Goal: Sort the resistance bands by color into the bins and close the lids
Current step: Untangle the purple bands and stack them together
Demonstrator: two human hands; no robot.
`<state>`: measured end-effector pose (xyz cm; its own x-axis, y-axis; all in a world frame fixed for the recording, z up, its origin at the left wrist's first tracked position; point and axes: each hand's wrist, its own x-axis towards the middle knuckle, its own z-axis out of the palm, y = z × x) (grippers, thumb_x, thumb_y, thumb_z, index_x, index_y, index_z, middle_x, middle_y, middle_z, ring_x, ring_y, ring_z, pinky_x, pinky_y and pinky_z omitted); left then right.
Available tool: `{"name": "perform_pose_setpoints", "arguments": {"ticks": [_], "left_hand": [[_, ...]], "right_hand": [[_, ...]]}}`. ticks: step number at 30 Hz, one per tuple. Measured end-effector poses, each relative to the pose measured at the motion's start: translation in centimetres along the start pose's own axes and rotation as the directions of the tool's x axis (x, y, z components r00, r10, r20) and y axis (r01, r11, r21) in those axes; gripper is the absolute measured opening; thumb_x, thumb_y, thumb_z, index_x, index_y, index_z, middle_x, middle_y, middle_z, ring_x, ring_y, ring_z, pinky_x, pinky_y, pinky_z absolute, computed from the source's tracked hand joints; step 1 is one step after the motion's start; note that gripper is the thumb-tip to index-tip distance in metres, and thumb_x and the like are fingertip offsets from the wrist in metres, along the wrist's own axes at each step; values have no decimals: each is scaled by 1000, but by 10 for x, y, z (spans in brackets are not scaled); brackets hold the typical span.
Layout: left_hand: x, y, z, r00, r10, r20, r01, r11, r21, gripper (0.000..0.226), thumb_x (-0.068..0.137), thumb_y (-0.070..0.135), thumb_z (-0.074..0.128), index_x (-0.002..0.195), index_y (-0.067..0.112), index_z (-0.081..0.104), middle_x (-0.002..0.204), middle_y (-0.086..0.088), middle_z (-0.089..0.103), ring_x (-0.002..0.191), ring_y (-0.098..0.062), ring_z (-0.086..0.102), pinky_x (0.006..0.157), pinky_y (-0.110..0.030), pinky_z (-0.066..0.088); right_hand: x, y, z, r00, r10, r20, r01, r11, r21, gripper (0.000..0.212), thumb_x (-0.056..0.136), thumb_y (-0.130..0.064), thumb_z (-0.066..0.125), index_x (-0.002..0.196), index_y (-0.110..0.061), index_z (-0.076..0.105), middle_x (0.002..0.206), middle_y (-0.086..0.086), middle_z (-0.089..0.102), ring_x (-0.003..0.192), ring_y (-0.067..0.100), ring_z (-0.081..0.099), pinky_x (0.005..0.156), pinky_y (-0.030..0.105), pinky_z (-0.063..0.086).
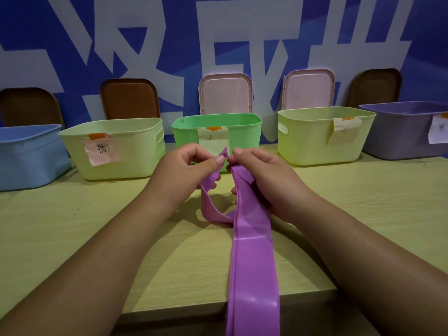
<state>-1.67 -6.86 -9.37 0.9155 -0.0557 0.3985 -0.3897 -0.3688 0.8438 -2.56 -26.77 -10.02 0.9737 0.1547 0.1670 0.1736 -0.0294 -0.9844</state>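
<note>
The left hand [179, 173] and right hand [264, 175] both pinch the top end of the long, thin purple rubber band [252, 251]. It trails over the near edge of the wooden tabletop [72, 214]. It looks light, floppy and stretchy, so bunch it up.

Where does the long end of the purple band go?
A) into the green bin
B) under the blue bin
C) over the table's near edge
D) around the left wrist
C: the purple band, pinched by the left hand and right hand, runs across the table and hangs over its near edge.
</note>
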Motion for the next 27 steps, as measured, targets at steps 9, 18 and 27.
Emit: {"name": "perform_pose_setpoints", "arguments": {"ticks": [9, 18, 27], "left_hand": [[-3, 3, 2, 999, 11, 44, -11, 1000, 2, 23, 89, 38, 84, 99, 18, 77, 90, 3, 80, 83, -15, 80, 76, -35, 66], [-4, 4, 1, 989, -6, 147, 16, 998, -65, 42, 75, 51, 81, 99, 17, 78, 95, -1, 81, 90, -20, 81, 87, -44, 66], [-3, 4, 0, 987, 6, 160, 4, 998, -58, 47, 76, 54, 79, 100, 14, 78, 94, -4, 80, 92, -21, 79, 79, -32, 66]], "right_hand": [[2, 4, -1, 997, -62, -56, 60, 997, -43, 36, 94, -51, 79, 105, -17, 81, 92, 7, 79, 71, 15, 72, 68, 31, 59], [4, 7, -2, 986, -139, -92, 126, 982, -143, 26, 97, -52, 75, 99, -27, 82, 89, -5, 80, 77, 8, 70, 72, 30, 55], [5, 10, -3, 966, -244, -83, 218, 945, -243, 17, 102, -44, 72, 99, -29, 81, 85, -13, 77, 74, -3, 66, 63, 14, 49]]}}
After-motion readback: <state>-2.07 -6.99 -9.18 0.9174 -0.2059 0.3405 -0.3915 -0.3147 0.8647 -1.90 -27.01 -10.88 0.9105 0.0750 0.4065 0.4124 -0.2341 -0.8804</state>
